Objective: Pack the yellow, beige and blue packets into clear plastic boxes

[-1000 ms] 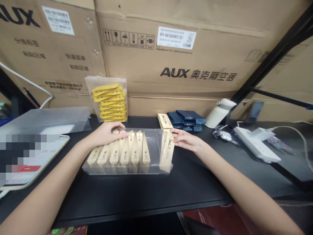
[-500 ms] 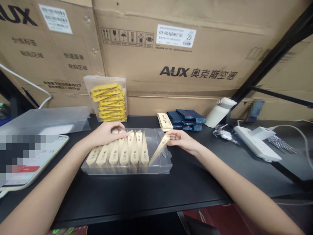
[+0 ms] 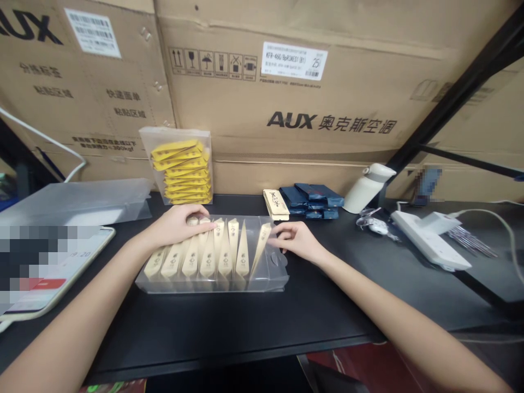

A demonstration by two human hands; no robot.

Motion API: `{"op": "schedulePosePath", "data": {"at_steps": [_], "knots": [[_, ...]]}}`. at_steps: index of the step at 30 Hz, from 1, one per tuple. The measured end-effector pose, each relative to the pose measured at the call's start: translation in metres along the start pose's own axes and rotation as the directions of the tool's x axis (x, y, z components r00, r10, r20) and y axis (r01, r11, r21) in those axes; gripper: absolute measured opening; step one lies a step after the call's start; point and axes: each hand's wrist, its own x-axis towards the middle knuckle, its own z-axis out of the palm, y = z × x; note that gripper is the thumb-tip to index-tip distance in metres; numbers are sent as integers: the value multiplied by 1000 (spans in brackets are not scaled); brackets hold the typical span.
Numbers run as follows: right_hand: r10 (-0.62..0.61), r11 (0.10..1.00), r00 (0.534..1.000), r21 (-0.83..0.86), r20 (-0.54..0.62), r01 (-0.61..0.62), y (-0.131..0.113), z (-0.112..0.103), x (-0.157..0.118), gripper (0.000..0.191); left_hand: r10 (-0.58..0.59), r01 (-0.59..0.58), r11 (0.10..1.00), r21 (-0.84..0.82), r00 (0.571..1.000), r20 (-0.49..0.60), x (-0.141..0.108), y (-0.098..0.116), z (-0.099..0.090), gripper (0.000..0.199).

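Clear plastic box (image 3: pixel 268 285) lies lengthwise on the black tabletop (image 3: pixel 229 327), a row of tan packets (image 3: pixel 190 262) inside it. We find the end packet (image 3: pixel 261 248) in the box's right part, tilted, top leaning rightward, foot close to the row, a wedge-shaped gap between. Right hand (image 3: pixel 298 240) has its fingers loosely curled, tips at the packet's upper edge; we cannot tell whether they pinch it or only press. Left hand (image 3: pixel 180 224) lies over the far ends of the row, thumb stretched along the tops, fingers bent; how firmly they grip, we cannot tell. Our judgement on seating it well: nudge the leaning top leftward with flat fingertips, keep the foot down, and let the left hand brace the row so nothing fans out. A light push seems best; paper-like packets may crease and the thin wall may bow. Materials: box glossy, stiff-looking, with a rounded flap edge at its right end; packets matte, slim, tapered, dark characters on narrow faces. Behind, we note crinkled yellow packets (image 3: pixel 187 180) stacked in an upright clear box, and shiny dark-blue packets (image 3: pixel 313 199) beside a flat cream packet (image 3: pixel 276 204).
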Motion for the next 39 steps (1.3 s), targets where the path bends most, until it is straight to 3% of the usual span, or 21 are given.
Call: {"op": "schedulePosePath", "data": {"at_steps": [5, 8, 13, 17, 19, 21, 24, 25, 27, 29, 31, 33, 36, 39], "knots": [[57, 973, 996, 219, 66, -71, -1, 11, -3, 27, -1, 1, 1000, 9, 1000, 6, 0, 3, 3, 44], [52, 947, 977, 299, 207, -114, -5, 11, -6, 25, 10, -10, 1000, 16, 1000, 9, 0, 5, 4, 45], [-54, 919, 850, 359, 524, -163, -16, 5, -11, 26, 20, -20, 1000, 16, 1000, -1, 0, 6, 5, 45], [-68, 919, 807, 351, 587, -178, -20, 3, -12, 28, 23, -23, 1000, 15, 1000, 3, 0, 6, 5, 45], [-60, 921, 811, 345, 582, -179, -19, 4, -11, 27, 18, -18, 1000, 13, 1000, 8, 0, 6, 5, 45], [-42, 933, 855, 326, 518, -151, -13, 4, -9, 26, 14, -14, 1000, 10, 1000, 12, 0, 6, 4, 45], [-66, 970, 980, 243, 189, 19, 2, 3, 0, 22, 8, -8, 1000, 6, 1000, 14, -1, 6, 4, 44], [-99, 980, 994, 179, 42, 90, 7, 1, 3, 21, 6, -6, 1000, 6, 1000, 13, -1, 5, 4, 44], [-192, 979, 966, 32, -172, 200, 16, -5, 9, 22, 3, -3, 1000, 6, 1000, 14, 0, 4, 4, 44], [-324, 944, 900, -162, -290, 287, 21, -12, 13, 21, 3, -3, 1000, 7, 1000, 15, 0, 4, 5, 44], [-476, 848, 838, -390, -267, 358, 22, -16, 14, 24, 7, -7, 1000, 10, 1000, 16, 0, 3, 5, 44], [-561, 718, 820, -563, -118, 410, 22, -17, 13, 33, 11, -11, 1000, 14, 1000, 15, 1, 3, 5, 44], [-513, 619, 854, -655, 82, 434, 23, -15, 12, 44, 14, -14, 1000, 20, 1000, 15, 1, 2, 5, 44], [-461, 606, 878, -679, 126, 415, 24, -14, 13, 44, 22, -22, 1000, 20, 1000, 21, 1, 3, 5, 45]]}}
